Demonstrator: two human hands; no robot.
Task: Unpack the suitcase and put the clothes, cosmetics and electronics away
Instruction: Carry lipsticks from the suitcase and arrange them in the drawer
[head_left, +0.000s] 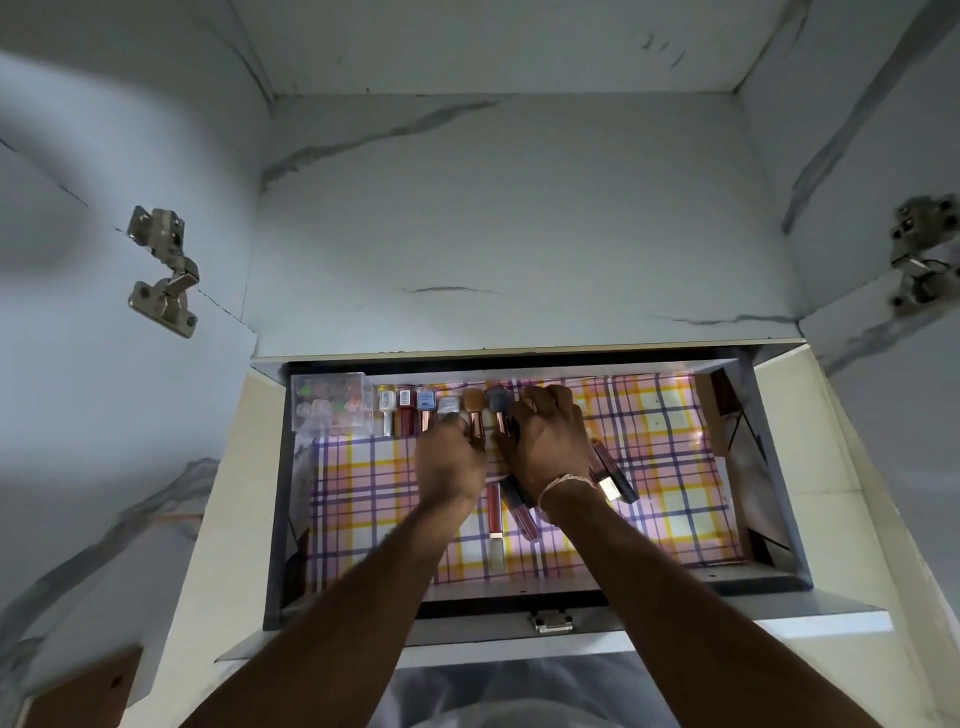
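A white marble-patterned wardrobe (519, 218) stands open, and below its shelf a grey pulled-out drawer (779, 467) is lined with pink, yellow and purple checked paper (665, 467). Along the drawer's back edge a row is forming: a clear plastic box of small round pots (332, 408) at the left corner, then upright little bottles with labels (408, 410), then two rose-gold-handled makeup brushes (485, 410), their handles pointing toward the person.

Both hands work at the right end of that row. The left hand (452, 462) is curled, its fingertips at the brown brush's handle; whether it truly grips it I cannot tell. The right hand (550, 441) arches with bent fingers over the grey brush and the spot just beside it; what it holds, if anything, is hidden beneath the palm.

Loose lip-gloss tubes (498, 512) lie on the paper just under and behind the wrists, long axes running front to back, with another dark tube with a gold cap (613, 475) by the right wrist. The right hand is nearer these; I judge they join the row next, rightward.
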